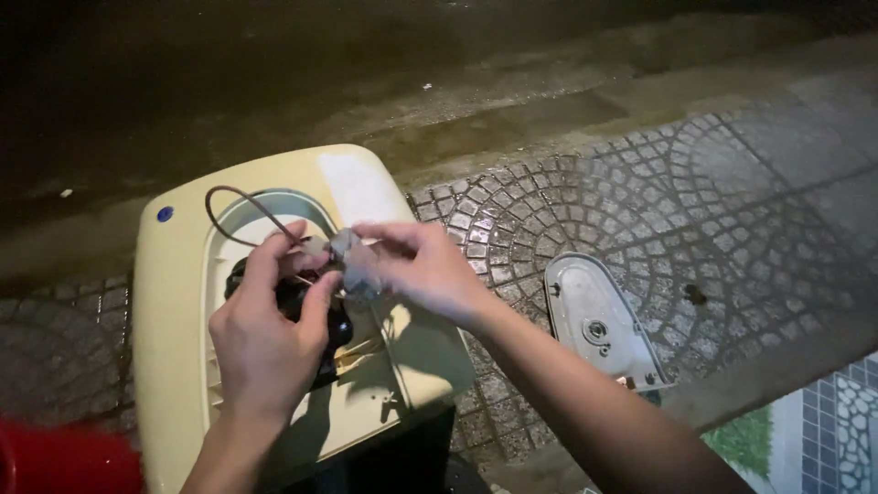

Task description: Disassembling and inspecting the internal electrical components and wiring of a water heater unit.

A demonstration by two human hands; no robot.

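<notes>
- Cream plastic fills the space under my hands: a rounded appliance housing (pixel 178 302) lying on the patterned paving (pixel 640 183), its opening showing dark parts inside.
- The small grey connector piece (pixel 346 249) sits right above that opening, pinched between both my hands, with a thin brown wire (pixel 240 199) looping out from it to the upper left.
- Risk, as I judge it: the wire is thin, so a hard tug could tear it from the piece; the light is poor, so I could misjoin it or drop it into the dark opening.
- My left hand (pixel 265 338) rises from below, thumb and forefinger closed on the piece's left end.
- My right hand (pixel 421 270) reaches in from the lower right, forearm angled across, fingertips clenched on the right end.
- A grey cover plate (pixel 599 320) lies well apart on the paving.
</notes>
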